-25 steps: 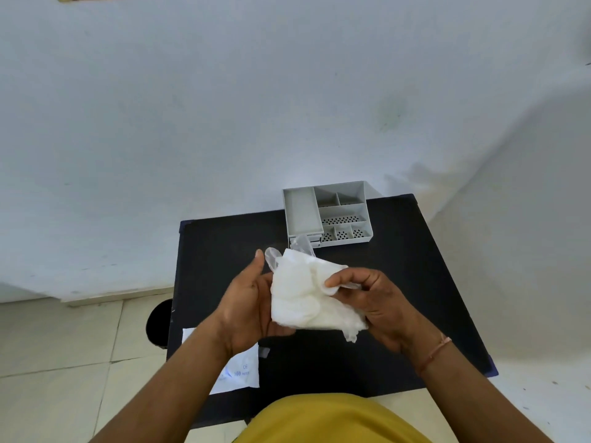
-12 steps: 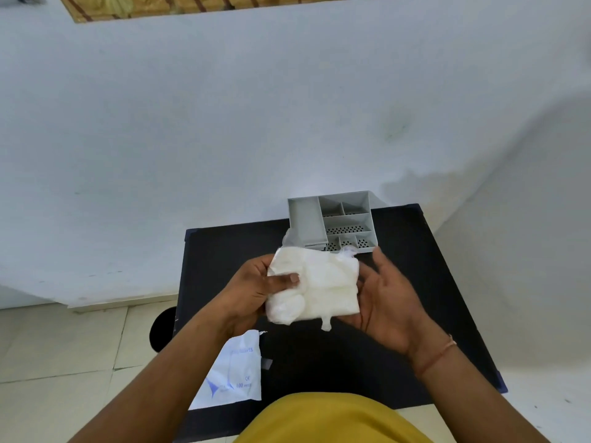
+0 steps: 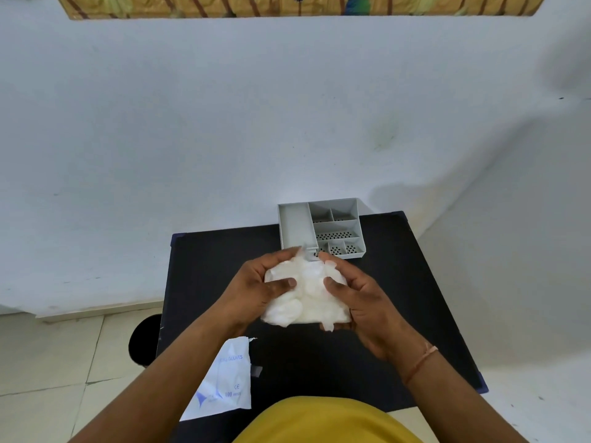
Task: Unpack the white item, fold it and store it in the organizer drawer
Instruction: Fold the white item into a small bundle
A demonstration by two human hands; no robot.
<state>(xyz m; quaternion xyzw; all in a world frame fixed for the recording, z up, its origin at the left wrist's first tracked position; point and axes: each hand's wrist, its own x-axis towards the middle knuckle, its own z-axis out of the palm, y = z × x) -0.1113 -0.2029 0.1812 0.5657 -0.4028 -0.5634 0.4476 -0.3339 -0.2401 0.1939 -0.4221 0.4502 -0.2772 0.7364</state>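
A crumpled white item (image 3: 305, 295), thin and translucent like plastic gloves, is bunched between both hands above the black table (image 3: 399, 282). My left hand (image 3: 256, 287) grips its left side with the thumb pressed on top. My right hand (image 3: 358, 298) grips its right side, thumb on top as well. The grey organizer (image 3: 321, 227) stands at the table's far edge, just beyond my fingertips, with several open compartments; its drawer front is hidden behind the item.
A torn white and blue glove packet (image 3: 224, 378) lies on the table's near left corner, overhanging the edge. A dark round object (image 3: 144, 340) sits on the tiled floor left of the table. A white wall stands right behind the table.
My right hand has closed onto the item's right side. Both hands now squeeze it into a tighter bundle. The camera has tilted up, so the table sits lower in view.
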